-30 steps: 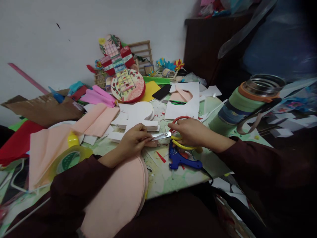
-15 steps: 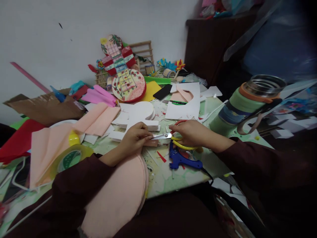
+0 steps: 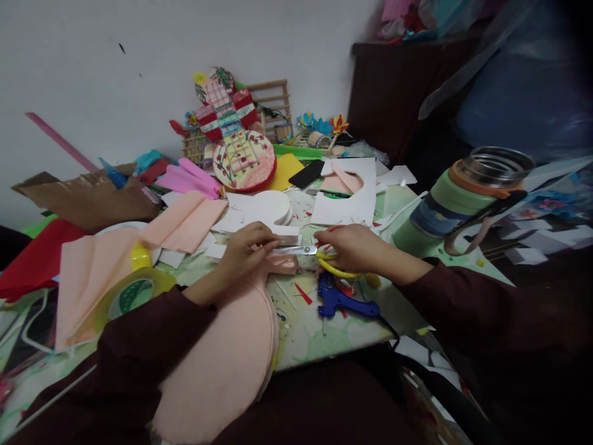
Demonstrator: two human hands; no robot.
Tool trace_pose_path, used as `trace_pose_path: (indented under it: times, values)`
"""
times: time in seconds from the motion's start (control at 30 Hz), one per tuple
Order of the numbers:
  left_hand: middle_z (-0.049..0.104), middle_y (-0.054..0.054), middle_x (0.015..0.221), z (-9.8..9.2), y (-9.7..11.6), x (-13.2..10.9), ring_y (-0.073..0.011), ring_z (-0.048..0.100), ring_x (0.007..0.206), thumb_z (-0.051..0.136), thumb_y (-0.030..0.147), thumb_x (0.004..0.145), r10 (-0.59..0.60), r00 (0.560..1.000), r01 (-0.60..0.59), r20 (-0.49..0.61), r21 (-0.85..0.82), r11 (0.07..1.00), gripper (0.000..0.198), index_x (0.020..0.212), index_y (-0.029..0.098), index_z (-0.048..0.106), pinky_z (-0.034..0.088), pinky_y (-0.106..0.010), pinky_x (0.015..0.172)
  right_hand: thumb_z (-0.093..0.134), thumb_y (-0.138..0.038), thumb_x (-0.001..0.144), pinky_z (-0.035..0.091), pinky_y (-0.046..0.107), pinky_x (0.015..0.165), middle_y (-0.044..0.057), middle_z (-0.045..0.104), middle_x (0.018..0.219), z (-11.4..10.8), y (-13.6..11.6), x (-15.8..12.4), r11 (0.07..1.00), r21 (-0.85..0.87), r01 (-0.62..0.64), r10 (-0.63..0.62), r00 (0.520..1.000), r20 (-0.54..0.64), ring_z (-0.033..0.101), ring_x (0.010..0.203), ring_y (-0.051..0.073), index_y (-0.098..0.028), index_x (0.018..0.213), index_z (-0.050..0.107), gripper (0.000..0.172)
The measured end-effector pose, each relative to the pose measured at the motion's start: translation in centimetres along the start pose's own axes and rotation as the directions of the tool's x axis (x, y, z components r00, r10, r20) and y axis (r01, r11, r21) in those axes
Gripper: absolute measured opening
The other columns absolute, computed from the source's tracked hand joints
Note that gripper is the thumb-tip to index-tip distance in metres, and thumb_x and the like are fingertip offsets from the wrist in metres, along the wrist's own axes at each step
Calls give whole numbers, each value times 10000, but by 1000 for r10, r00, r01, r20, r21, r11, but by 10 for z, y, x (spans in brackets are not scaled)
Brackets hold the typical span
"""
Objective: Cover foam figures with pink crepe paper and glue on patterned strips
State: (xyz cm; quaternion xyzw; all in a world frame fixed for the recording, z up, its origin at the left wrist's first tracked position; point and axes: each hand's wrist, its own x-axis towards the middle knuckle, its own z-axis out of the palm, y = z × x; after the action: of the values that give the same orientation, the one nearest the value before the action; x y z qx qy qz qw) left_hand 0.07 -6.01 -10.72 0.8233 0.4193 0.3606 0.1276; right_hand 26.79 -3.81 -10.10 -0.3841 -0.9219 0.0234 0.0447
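My right hand (image 3: 349,247) grips scissors (image 3: 319,252) with red and yellow handles, their blades pointing left. The fingers of my left hand (image 3: 248,250) are pinched at the blade tips, closed on peach crepe paper, though the fingers hide the pinched edge. That paper covers a large rounded board shape (image 3: 217,364), which rests at the table's front edge below my left forearm. A rumpled peach end (image 3: 283,264) sticks out just under the blades. Beneath my right hand lies a blue glue gun (image 3: 345,301).
Behind my hands are white foam cutouts (image 3: 266,207) and a white sheet (image 3: 345,204) with a curved cut. A green flask (image 3: 456,198) stands open at right. Left are a tape roll (image 3: 134,296) and folded peach paper (image 3: 92,278). A decorated guitar-like model (image 3: 243,157) leans at the back.
The scissors and both hands have shifted slightly, the blades now lying more level. The peach end under them looks more rumpled than before. The whole view has moved a little.
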Motion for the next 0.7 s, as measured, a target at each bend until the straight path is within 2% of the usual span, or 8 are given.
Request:
trace_pose_path:
  times: [0.07, 0.13, 0.23, 0.3, 0.37, 0.43, 0.6, 0.7]
  values:
    - [614, -55, 824, -10, -8, 2, -172, 579, 781, 527, 196, 904, -2, 999, 10, -54, 157, 988, 197, 992, 184, 703, 469, -303, 699, 597, -496, 789, 283, 285, 570, 66, 722, 961, 0, 6, -2, 987, 18, -160, 160, 985, -62, 657, 831, 250, -229, 1052, 606, 375]
    - [626, -91, 937, -17, -14, 3, -224, 573, 905, 467, 135, 894, 9, 999, 10, -50, 368, 930, 293, 1083, 184, 685, 467, -377, 803, 582, -506, 792, 290, 291, 567, 81, 720, 982, 2, 15, -4, 943, 26, -331, 331, 936, -120, 656, 842, 267, -218, 1052, 598, 388]
    - [605, -140, 1152, -19, -10, -1, -295, 518, 1090, 433, 106, 878, 25, 998, -56, 65, 534, 844, 366, 1159, 183, 655, 407, -487, 932, 553, -426, 812, 311, 300, 576, 107, 711, 1006, 4, 29, -6, 882, 15, -471, 466, 868, -173, 649, 863, 286, -201, 1056, 589, 334]
    - [594, -126, 1231, -14, 0, -6, -298, 505, 1134, 460, 179, 907, 38, 973, -148, 227, 489, 860, 336, 1193, 215, 634, 387, -489, 958, 546, -386, 814, 340, 308, 597, 124, 702, 1031, 7, 37, -6, 864, 16, -503, 496, 847, -190, 641, 883, 299, -189, 1110, 576, 356]
    - [569, -91, 1324, -7, 10, -13, -292, 476, 1205, 480, 282, 936, 47, 912, -218, 408, 385, 897, 347, 1268, 256, 578, 364, -477, 993, 548, -346, 811, 368, 319, 630, 146, 691, 1054, 11, 42, -6, 859, 19, -511, 505, 842, -188, 632, 903, 304, -166, 1175, 555, 406]
    - [508, -73, 1420, -2, 15, -21, -298, 417, 1288, 474, 354, 949, 50, 860, -240, 508, 317, 917, 406, 1346, 273, 504, 323, -486, 1037, 541, -313, 818, 385, 327, 667, 166, 678, 1066, 15, 45, -4, 862, 23, -507, 503, 846, -176, 622, 926, 302, -140, 1194, 551, 413]
    - [416, -61, 1506, 0, 9, -35, -297, 319, 1380, 424, 413, 969, 15, 822, -243, 569, 326, 914, 528, 1472, 286, 322, 260, -496, 1088, 513, -309, 867, 377, 329, 713, 161, 669, 1014, 26, 49, 0, 872, 2, -490, 486, 863, -137, 589, 941, 283, -124, 1046, 604, 273]
    - [411, -68, 1509, -1, 7, -37, -305, 311, 1385, 421, 421, 970, 13, 817, -258, 576, 345, 903, 541, 1480, 276, 313, 270, -496, 1084, 525, -285, 864, 366, 347, 743, 166, 656, 990, 27, 44, -1, 872, -85, -482, 463, 868, -176, 552, 969, 300, -113, 1004, 621, 241]
